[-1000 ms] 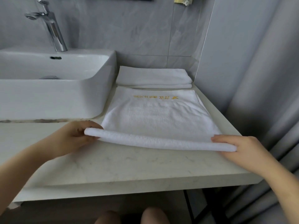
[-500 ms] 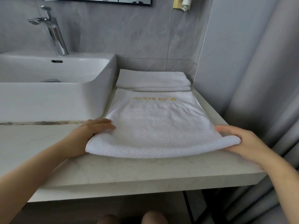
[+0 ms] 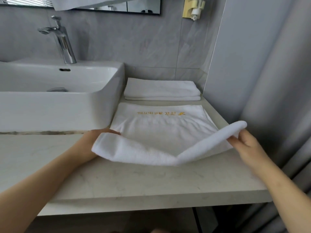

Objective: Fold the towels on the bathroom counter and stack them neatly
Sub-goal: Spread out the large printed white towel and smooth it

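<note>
A person's left hand [image 3: 94, 143] grips the near left corner of a white towel [image 3: 161, 132] on a bathroom counter [image 3: 134, 179], its fingers tucked under and behind the raised fold so that only the back of the hand and wrist show. The right hand [image 3: 247, 145] pinches the near right corner and holds it up off the stone, higher than the left; the thumb side is hidden by the cloth. Between the two hands the near edge of the towel sags in a shallow curve and touches the counter at its middle. The far part lies flat, long axis running left to right across the counter, with a line of gold embroidered lettering [image 3: 160, 113] near the far edge, upside down to the viewer and too small to read fully. Just behind it, close to the tiled wall, sits a folded towel [image 3: 161, 89], apparently two layers thick, its long side also left to right. To the left, the towel's edge lies just beside a white vessel sink [image 3: 58, 105] with a chrome faucet [image 3: 64, 41]. A mirror [image 3: 117, 5] is cut off at the top of the view, as is a yellowish wall-mounted fixture [image 3: 193, 7] whose nature is unclear. Grey curtain folds [image 3: 277, 81] fill the right side.
</note>
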The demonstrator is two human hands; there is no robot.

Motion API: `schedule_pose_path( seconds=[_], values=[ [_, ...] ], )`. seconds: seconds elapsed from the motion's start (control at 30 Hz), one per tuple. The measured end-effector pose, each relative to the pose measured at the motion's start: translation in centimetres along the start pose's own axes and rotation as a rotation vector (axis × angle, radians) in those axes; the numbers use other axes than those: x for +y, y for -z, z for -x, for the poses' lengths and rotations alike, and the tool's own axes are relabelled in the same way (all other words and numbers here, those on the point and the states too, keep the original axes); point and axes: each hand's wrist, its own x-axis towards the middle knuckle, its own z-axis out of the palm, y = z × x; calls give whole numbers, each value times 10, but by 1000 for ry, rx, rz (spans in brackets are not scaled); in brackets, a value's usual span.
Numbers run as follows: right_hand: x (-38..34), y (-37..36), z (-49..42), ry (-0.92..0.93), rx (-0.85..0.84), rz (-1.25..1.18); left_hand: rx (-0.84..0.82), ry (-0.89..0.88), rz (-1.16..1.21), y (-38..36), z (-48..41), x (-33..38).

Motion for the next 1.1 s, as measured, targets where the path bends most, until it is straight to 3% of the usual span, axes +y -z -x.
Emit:
schedule_pose_path(
  seconds=[0.1, 0.17, 0.43, 0.6, 0.67, 0.8, 0.9, 1.1],
  values=[
    [7, -4, -4, -6, 26, 78, 56, 56, 29, -1, -1, -6],
    [7, -3, -4, 9, 96, 103, 61, -53, 158, 2, 3, -7],
    [-5, 1, -1, 35, 163, 98, -281, -142, 490, 25, 17, 16],
    [-27, 2, -25, 119, 275, 77, -252, -58, 766, 34, 6, 38],
    [-31, 4, -39, 115, 321, 50, -129, 19, 825, 34, -4, 50],
    [-30, -2, -70, 51, 334, 35, 198, 87, 487, 21, -35, 69],
    [-21, -7, -88, -17, 293, 90, 197, 98, 175, 9, -60, 74],
    [-5, -17, -112, -149, 200, 264, 101, 209, -92, -8, -86, 72]
  ],
)
